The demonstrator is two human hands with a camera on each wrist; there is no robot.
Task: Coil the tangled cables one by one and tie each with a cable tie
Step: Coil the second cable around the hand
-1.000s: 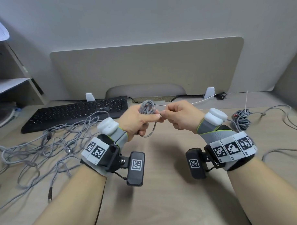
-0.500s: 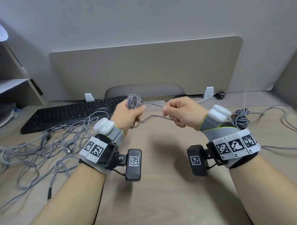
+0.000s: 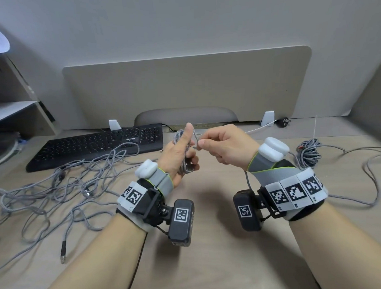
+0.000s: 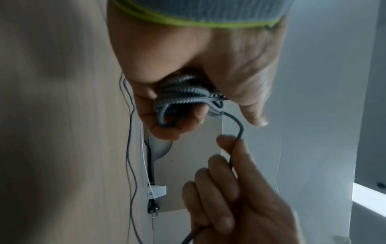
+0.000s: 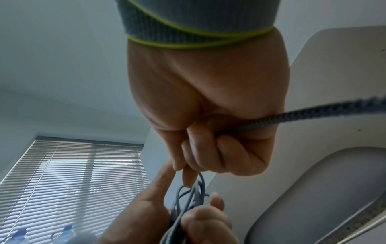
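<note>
My left hand [image 3: 178,154] grips the coiled cable [image 3: 187,164] above the worktop [image 3: 211,262]; my right hand [image 3: 225,146] pinches its free strand just beside.

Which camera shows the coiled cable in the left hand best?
The left wrist view: the coiled cable fills the left hand, its loops distinct. The head view shows it small, partly hidden by fingers; the right wrist view catches it dark and blurred.

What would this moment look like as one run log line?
step: coiling grey cable | left hand: grips coil, index finger raised | right hand: pinches the cable's free end | cable tie: not on coil | tangled cables: on desk
</note>
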